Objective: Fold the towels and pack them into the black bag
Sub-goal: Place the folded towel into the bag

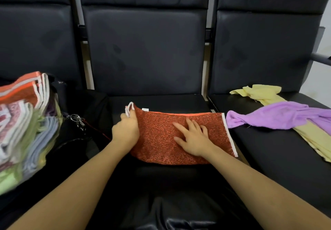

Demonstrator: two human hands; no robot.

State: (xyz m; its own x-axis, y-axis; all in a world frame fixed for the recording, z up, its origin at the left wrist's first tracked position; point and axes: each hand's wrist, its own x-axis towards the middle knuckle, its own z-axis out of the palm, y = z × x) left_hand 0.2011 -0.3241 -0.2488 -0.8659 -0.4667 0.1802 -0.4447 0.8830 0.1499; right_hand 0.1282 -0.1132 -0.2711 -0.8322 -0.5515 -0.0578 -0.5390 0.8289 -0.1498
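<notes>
— While pressed flat, fingers spread, on the speckled orange-red woven towel with white edging (180, 136), right hand (192, 139) pins the middle. Lying where?

— On the black padded middle seat (161, 100), long axis left to right, already folded once.

— And the left hand (125, 131)?

— Curled round the towel's left end, pinching the white trim. Nearer that end, so likely the one to carry it rightward over the pinning palm.

— Farther out?

— Left: open black bag (75, 136) holding stacked folded towels (25, 118). Right: crumpled purple cloth (279, 115) over pale yellow cloth (259, 92), unfolded, well apart from both hands.
</notes>
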